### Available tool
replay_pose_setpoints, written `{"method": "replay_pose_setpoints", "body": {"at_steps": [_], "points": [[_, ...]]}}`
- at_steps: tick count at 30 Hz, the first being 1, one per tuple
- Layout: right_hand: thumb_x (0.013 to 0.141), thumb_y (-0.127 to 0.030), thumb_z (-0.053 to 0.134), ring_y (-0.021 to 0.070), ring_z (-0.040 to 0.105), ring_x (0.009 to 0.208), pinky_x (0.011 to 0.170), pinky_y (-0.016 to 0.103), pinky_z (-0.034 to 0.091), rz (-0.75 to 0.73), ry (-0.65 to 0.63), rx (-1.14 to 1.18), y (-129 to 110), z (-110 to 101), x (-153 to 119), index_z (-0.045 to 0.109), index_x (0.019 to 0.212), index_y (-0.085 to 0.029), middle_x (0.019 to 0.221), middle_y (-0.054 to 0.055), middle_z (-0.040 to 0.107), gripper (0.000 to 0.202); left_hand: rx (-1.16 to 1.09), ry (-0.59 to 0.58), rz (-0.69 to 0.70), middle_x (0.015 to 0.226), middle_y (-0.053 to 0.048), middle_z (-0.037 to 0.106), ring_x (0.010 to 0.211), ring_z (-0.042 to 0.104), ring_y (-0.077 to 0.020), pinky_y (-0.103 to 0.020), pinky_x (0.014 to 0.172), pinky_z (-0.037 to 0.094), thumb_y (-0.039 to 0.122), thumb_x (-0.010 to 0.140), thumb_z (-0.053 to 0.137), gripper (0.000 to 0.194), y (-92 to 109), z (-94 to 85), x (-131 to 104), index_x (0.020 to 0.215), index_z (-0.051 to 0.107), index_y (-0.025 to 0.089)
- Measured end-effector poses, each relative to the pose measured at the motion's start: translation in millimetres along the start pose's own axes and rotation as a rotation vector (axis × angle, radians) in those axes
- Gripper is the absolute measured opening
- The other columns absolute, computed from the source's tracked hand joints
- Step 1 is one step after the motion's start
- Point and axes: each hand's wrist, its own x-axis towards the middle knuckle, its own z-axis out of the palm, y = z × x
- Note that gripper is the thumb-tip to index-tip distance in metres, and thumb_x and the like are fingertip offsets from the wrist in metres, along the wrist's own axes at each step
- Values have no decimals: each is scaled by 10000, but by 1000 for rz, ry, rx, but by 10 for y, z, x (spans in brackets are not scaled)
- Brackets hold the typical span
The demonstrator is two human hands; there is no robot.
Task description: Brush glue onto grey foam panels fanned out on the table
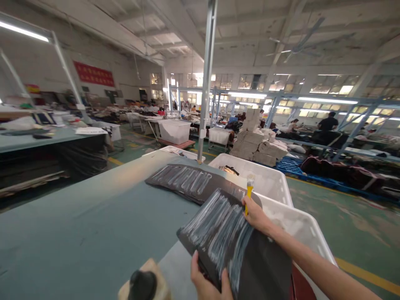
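Note:
A dark flat panel [231,241] with whitish wet-looking streaks is held tilted over the table's right edge. My left hand [209,281] grips its near lower edge, thumb on top. My right hand [256,214] is closed round the yellow handle of a brush [249,193], bristles pointing up, close to the panel's far right edge. Behind, a second dark piece [187,181] with similar white streaks lies on the blue-green table [103,225].
At the near edge stands a pale block-like container with a black top [142,285]. White plastic bins [281,183] adjoin the table on the right. A metal post [206,83] rises behind the table's far end. People sit farther back at right.

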Motion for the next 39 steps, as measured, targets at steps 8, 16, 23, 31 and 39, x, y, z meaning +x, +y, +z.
{"method": "replay_pose_setpoints", "body": {"at_steps": [8,16,23,31,39], "points": [[727,-13,448,150,447,688,622,264,257,6,-52,-238,1539,666,1249,390,928,-192,921,52,485,275,181,101,129,1384,-169,362,1324,351,-269,-455,1119,296,212,819,503,620,-475,1817,1128,1370,227,143],[745,12,418,165,446,719,645,273,271,-31,-50,-272,1969,1119,2138,422,960,-171,942,80,494,282,263,177,111,1308,-202,408,1287,388,-300,-493,1057,362,181,797,542,618,-738,2431,1839,1342,256,127],[766,-8,432,170,458,741,667,284,284,-46,-95,-252,2184,1466,2363,433,991,-161,959,91,503,272,321,183,-2,1306,-212,390,1276,390,-303,-459,1067,346,179,799,541,611,-880,2552,2004,1323,236,106],[756,-71,482,199,479,837,671,283,306,83,-137,-164,2311,1648,2313,426,990,-177,979,96,507,263,432,205,-85,1159,-210,447,1172,453,-334,-501,955,421,239,754,622,684,-848,2601,2005,1310,254,89],[659,-51,439,146,444,677,608,246,306,248,-9,102,2379,1668,2227,400,981,-203,854,23,482,358,460,309,-50,1139,-190,460,1138,434,-305,-489,979,381,350,728,644,622,-905,2476,1971,1218,370,83]]}}
